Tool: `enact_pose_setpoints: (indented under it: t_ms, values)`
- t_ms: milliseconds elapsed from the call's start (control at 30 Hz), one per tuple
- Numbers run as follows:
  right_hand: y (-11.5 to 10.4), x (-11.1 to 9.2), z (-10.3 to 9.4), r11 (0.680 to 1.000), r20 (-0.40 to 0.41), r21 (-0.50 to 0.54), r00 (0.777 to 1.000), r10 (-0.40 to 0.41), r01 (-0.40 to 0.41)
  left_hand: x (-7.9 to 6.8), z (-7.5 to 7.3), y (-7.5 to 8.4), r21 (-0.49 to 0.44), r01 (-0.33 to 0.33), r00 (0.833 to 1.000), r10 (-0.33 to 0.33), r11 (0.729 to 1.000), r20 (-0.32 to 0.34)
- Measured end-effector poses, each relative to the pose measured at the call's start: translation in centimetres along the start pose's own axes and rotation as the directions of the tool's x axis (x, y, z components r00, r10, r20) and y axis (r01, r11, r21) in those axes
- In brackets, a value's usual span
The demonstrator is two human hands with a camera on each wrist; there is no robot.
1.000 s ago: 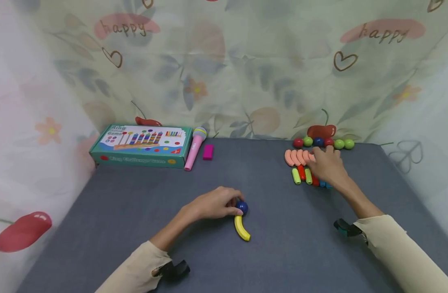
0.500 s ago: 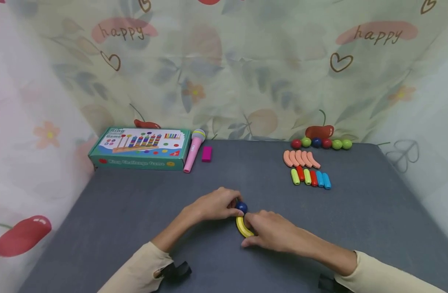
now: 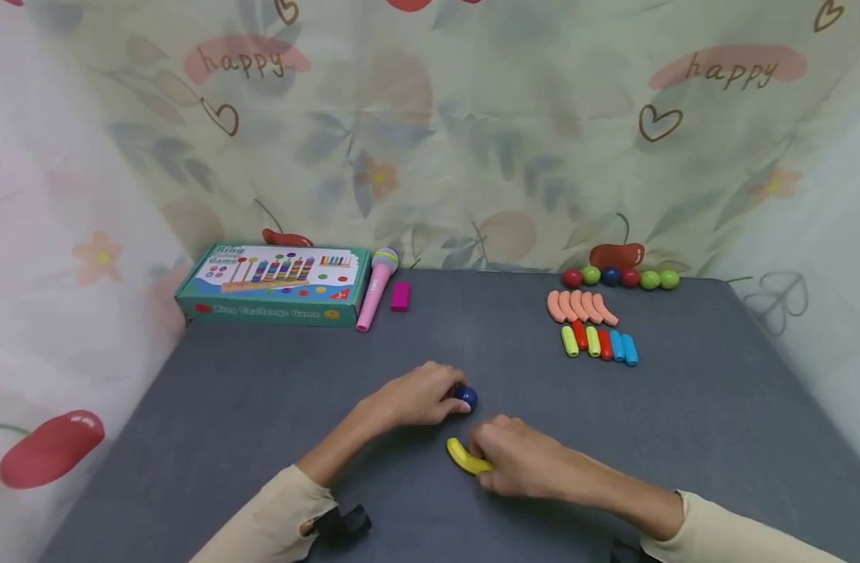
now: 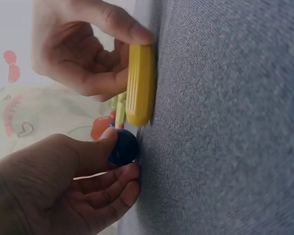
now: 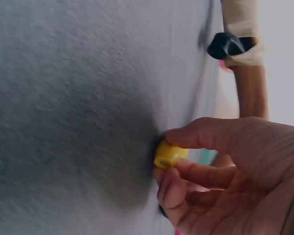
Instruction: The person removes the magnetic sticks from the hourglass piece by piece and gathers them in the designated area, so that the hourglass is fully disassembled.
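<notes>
My left hand pinches a dark blue ball on the grey tabletop, thumb on one side and fingers on the other. In front of it, on the nearer side, my right hand grips one end of a curved yellow piece shaped like a toy banana. The left wrist view shows grooves along the yellow piece and a small gap between it and the blue ball. From the right wrist, only the yellow piece's end shows between thumb and fingers.
At the back right lie rows of red, green and blue balls, pink curved pieces and coloured short tubes. A boxed ring game, a pink toy microphone and a magenta block stand at the back left.
My right hand has come from the rows at the back right to the yellow piece and gripped it. The piece has turned and shifted nearer, apart from the ball. My left hand stays put.
</notes>
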State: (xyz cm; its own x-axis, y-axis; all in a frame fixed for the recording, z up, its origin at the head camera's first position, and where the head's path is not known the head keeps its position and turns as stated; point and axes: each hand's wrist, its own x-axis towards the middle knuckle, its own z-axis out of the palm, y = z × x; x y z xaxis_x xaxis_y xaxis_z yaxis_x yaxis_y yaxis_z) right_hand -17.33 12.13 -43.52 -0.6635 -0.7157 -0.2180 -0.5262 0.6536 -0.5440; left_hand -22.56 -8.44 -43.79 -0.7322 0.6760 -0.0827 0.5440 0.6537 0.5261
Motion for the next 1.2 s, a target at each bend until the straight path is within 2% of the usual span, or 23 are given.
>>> enact_pose_setpoints:
  t_ms: [67,167,300,433,567,733,833,1033,1200]
  values:
    - [-0.3,0.0,-0.6,1.0,0.004,-0.01,1.0,0.02,-0.02,0.0,0.0,-0.1,-0.003,0.01,1.0,-0.01,1.0,0.0]
    - [-1.4,-0.8,-2.8,0.994,-0.01,0.008,0.994,0.107,-0.107,0.1,0.0,-0.2,-0.019,0.011,1.0,-0.011,1.0,0.003]
    - [-1.0,-2.5,-5.7,0.99,-0.118,-0.016,0.983,0.138,-0.14,0.1,0.0,-0.4,-0.043,0.005,1.0,-0.005,0.999,0.002]
    - [0.8,-4.2,-9.1,0.984,-0.256,-0.025,0.953,0.163,-0.175,-0.1,0.0,-0.5,-0.063,0.008,1.0,-0.008,0.998,0.004]
    - [3.9,-4.8,-12.6,0.972,-0.342,-0.047,0.918,0.2,-0.229,-0.2,-0.2,-0.6,-0.074,0.019,1.0,-0.018,0.997,0.014]
    - [8.9,-5.2,-15.7,0.945,-0.377,-0.041,0.881,0.286,-0.325,-0.2,-0.5,-0.6,-0.084,0.034,0.999,-0.032,0.996,0.033]
    - [12.0,-5.3,-17.0,0.913,-0.389,-0.037,0.847,0.361,-0.407,-0.2,-0.5,-0.7,-0.083,0.042,0.999,-0.039,0.996,0.036]
    - [18.4,-4.7,-17.8,0.84,-0.376,0.061,0.768,0.519,-0.539,-0.1,-0.6,-0.8,-0.071,0.053,0.998,-0.051,0.996,0.03]
    - [21.7,-3.9,-17.1,0.8,-0.326,0.179,0.733,0.597,-0.572,0.1,-0.7,-0.9,-0.08,0.054,0.998,-0.05,0.995,0.044]
